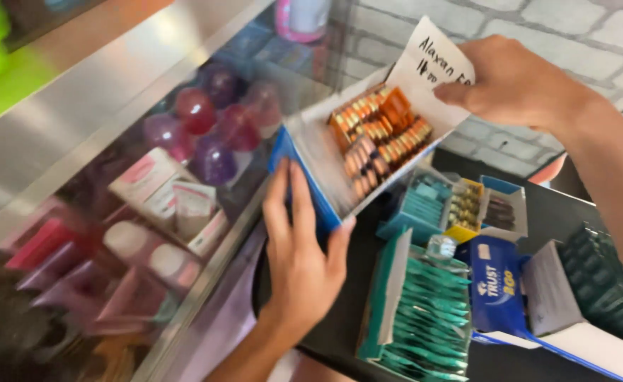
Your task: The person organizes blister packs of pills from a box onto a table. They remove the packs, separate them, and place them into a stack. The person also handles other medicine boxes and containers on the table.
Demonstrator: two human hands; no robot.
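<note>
We hold an open blue-and-white cardboard box (311,152) filled with orange and brown blister strips of pills (378,138), lifted and tilted above the dark bench (339,332). Our left hand (301,255) supports the box from below at its blue near end, fingers (277,194) spread flat against the side and thumb pressed on the corner. Our right hand (513,81) is at the far end, its fingers pinched together on the white paper flap with handwriting (428,60) that stands up from the box.

Below the box, on the bench, lie an open box of teal foil strips (421,311), a smaller open box of teal, yellow and dark strips (460,205), and a blue carton with a white flap (499,286). Dark green blister packs (605,286) sit at the right edge. To the left, behind a glass pane, we see round purple and pink containers (212,124) and pink-and-white packets (163,187), blurred.
</note>
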